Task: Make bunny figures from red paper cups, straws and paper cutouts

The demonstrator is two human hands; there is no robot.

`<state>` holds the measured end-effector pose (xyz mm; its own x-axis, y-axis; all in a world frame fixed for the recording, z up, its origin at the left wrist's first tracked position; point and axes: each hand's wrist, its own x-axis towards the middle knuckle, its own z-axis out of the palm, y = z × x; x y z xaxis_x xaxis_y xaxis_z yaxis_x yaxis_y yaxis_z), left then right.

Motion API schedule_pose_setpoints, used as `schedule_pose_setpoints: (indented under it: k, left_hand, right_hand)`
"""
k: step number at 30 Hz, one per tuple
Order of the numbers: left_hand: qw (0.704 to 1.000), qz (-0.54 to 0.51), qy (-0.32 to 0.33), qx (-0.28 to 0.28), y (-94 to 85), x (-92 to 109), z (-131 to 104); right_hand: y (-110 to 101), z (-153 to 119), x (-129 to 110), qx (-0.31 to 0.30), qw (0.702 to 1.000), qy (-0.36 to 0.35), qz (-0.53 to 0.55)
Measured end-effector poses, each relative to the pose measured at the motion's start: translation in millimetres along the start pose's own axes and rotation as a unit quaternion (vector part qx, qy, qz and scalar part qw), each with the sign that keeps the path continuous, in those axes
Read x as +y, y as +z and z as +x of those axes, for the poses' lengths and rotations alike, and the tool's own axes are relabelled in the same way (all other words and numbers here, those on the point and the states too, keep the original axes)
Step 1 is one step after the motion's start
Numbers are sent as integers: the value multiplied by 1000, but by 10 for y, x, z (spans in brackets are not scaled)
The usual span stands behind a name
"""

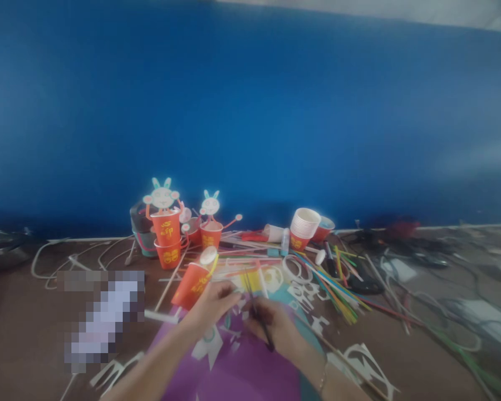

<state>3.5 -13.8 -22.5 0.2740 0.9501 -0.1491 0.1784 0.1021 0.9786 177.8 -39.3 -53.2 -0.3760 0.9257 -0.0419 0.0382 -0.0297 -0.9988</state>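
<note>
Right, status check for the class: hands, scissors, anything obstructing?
Right hand holding scissors. Left hand close by, grip unclear. Paper scraps on purple sheet below; tilted red cup beyond left hand.

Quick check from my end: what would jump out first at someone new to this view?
Probably the two white rabbit faces above red paper cups, left of centre before the blue wall. Next, the purple sheet at the front, where the right hand holds dark scissors beside the left hand.
</note>
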Motion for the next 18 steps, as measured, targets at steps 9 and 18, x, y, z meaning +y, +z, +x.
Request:
schedule_pose_setpoints:
  k: [9, 18]
  left_hand:
    - [999, 19, -4, -30, -12, 25, -2]
    - [998, -5, -26, -56, 105, -68, -57]
  right_hand:
    - [12, -26, -209, 20, 1000, 0, -14]
    - [-7, -6, -194, 86, 995, 29, 50]
